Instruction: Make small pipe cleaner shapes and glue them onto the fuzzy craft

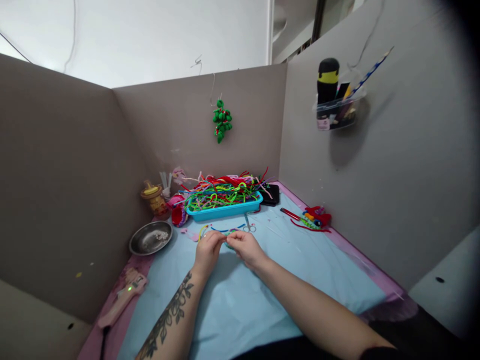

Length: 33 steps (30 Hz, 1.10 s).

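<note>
On your worktop (262,290), from your left hand (207,252) and right hand (247,250), the tray (225,214) holding pipe cleaners (225,192) sits at twelve o'clock, scissors (249,227) at one, the glue gun (122,303) at eight, the bowl (141,241) at nine, a cup (153,202) at ten.

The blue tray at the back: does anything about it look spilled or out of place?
Somewhat untidy: the pipe cleaners heap in a tangle above the rim of the blue tray, with loose ends jutting past its edges. The tray shows no visible damage.
</note>
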### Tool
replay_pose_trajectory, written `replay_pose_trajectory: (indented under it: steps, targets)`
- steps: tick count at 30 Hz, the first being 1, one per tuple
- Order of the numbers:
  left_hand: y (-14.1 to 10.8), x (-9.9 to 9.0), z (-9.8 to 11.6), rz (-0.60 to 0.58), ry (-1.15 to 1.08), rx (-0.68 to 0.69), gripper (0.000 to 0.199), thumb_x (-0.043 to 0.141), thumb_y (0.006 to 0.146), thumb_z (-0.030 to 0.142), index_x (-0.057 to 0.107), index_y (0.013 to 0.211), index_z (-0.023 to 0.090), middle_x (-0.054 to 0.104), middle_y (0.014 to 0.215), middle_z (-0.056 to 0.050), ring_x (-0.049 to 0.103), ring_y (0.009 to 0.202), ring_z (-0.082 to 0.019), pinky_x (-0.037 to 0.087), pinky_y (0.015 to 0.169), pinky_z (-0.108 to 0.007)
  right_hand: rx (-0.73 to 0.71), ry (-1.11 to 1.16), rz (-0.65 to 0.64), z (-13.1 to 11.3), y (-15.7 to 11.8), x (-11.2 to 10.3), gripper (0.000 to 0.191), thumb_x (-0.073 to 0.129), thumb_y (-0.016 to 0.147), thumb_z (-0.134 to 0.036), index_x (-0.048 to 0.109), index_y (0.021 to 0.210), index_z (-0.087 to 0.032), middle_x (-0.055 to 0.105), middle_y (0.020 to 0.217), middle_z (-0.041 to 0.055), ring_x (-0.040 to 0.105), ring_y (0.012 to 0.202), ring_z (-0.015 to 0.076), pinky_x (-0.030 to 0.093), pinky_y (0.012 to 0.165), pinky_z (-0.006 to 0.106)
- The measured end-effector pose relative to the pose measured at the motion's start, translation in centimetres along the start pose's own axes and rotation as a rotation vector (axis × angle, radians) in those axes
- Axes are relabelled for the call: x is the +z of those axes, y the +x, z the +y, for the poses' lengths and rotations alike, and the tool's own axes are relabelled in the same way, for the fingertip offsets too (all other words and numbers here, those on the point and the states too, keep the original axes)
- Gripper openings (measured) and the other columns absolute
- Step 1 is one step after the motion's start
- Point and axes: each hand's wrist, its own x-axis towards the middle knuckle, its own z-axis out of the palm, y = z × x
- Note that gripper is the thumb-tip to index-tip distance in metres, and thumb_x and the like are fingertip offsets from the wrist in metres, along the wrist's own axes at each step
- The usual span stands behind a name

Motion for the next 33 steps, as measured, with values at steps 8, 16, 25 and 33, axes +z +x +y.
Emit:
replay_pose_trajectory:
  steps: [8, 16, 25, 33]
  targets:
    - [-0.2, 0.2, -0.2, 0.001, -0.012, 0.004, 0.016, 0.048, 0.087, 0.022, 0.063, 0.084, 0.020, 0.065, 0.079, -0.005, 0.059, 0.079, -0.017, 0.048, 0.074, -0.033, -0.003, -0.004, 0.022, -0.4, -0.2, 0.2, 0.018, 0.063, 0.062, -0.033, 0.057, 0.061, -0.016, 0.036, 0.038, -0.0094, 0.025, 0.034, 0.0045, 0.017, 0.035, 0.019]
    - [-0.2, 0.5, 0.3, -0.009, 0.039, 0.033, 0.016, 0.046, 0.086, 0.017, 0.062, 0.081, 0.020, 0.064, 0.078, -0.004, 0.058, 0.079, -0.016, 0.047, 0.072, -0.030, 0.039, 0.077, 0.081, 0.3, 0.0, 0.4, 0.009, 0.056, 0.057, -0.024, 0.049, 0.056, -0.018, 0.033, 0.036, -0.0107, 0.023, 0.032, 0.0040, 0.015, 0.033, 0.018]
    - [-0.2, 1.0, 0.9, 0.033, 0.055, 0.065, 0.016, 0.046, 0.086, 0.014, 0.061, 0.081, 0.020, 0.064, 0.078, -0.004, 0.057, 0.079, -0.016, 0.047, 0.072, -0.029, 0.058, 0.166, 0.113, 0.4, -0.1, 0.6, 0.007, 0.052, 0.055, -0.020, 0.045, 0.056, -0.019, 0.029, 0.036, -0.0122, 0.019, 0.032, 0.0030, 0.013, 0.032, 0.017]
    - [-0.3, 1.1, 0.7, 0.055, 0.007, 0.030, 0.014, 0.049, 0.085, 0.015, 0.062, 0.086, 0.019, 0.064, 0.082, -0.005, 0.058, 0.082, -0.016, 0.047, 0.075, -0.030, 0.055, 0.213, 0.098, 0.2, -0.1, 0.6, 0.009, 0.053, 0.057, -0.022, 0.045, 0.058, -0.018, 0.029, 0.036, -0.0129, 0.018, 0.033, 0.0024, 0.011, 0.032, 0.016]
